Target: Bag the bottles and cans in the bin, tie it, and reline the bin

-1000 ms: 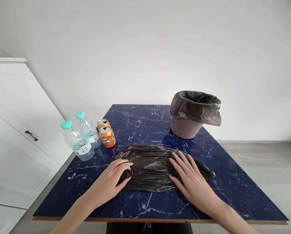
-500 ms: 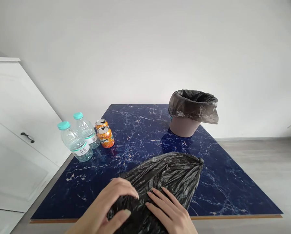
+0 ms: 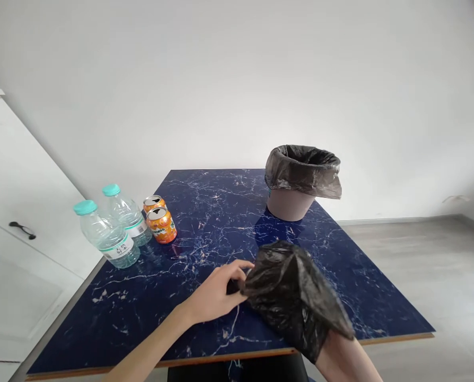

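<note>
A black plastic bag [image 3: 288,289] now covers my right hand, which is inside it with its fingers hidden. Only my right forearm [image 3: 342,355] comes out of the bag at the table's front edge. My left hand [image 3: 217,292] pinches the bag's left edge between thumb and fingers, low over the tabletop. Behind the bag stands a grey-brown trash bin [image 3: 288,206], lined with a dark bag [image 3: 303,178] that is folded over its rim.
Two clear plastic bottles with teal caps, a front one [image 3: 107,236] and a rear one [image 3: 128,215], stand at left. Beside them are two opened orange soda cans [image 3: 161,225]. A white cabinet [image 3: 14,286] stands left of the blue marbled table [image 3: 213,207]; a wall [image 3: 221,79] rises behind.
The bag lay flat, its knotted end pointing right, with both hands on it. My right hand has gone inside it, and my left hand has taken hold of its edge. The view has shifted slightly.
</note>
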Demonstrator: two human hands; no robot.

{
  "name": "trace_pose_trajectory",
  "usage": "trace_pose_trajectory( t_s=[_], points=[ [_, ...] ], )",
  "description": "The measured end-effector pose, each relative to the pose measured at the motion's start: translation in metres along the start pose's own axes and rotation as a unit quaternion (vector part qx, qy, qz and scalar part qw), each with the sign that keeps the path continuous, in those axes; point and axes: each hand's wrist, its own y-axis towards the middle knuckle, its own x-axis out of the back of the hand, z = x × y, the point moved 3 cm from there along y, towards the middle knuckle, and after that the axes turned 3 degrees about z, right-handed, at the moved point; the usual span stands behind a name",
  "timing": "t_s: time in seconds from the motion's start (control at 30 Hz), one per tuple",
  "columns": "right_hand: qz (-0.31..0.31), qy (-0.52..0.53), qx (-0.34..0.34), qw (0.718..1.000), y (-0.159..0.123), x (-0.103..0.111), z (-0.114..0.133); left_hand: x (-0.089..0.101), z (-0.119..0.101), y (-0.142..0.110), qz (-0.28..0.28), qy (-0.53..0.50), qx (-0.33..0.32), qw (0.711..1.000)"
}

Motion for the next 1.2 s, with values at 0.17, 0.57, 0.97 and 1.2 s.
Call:
trace_pose_trajectory(
  t_s=[0.17, 0.57, 0.97, 1.2],
  points=[
    [-0.109, -0.081, 0.031, 0.990, -0.009, 0.015, 0.024, -0.002, 0.001, 0.044, -0.057, 0.028, 0.019, 0.998],
    [-0.033, -0.722, 0.470, 0.507, -0.029, -0.069, 0.032, -0.020, 0.011, 0.078, -0.162, 0.239, -0.168, 0.943],
    [-0.150, -0.844, 0.221, 0.466, 0.077, -0.040, 0.029, 0.024, 0.054, 0.088, -0.237, 0.194, -0.156, 0.939],
    [-0.282, -0.824, 0.158, 0.465, 0.098, 0.010, 0.082, 0.031, 0.069, 0.083, -0.265, 0.165, -0.124, 0.942]
  ],
)
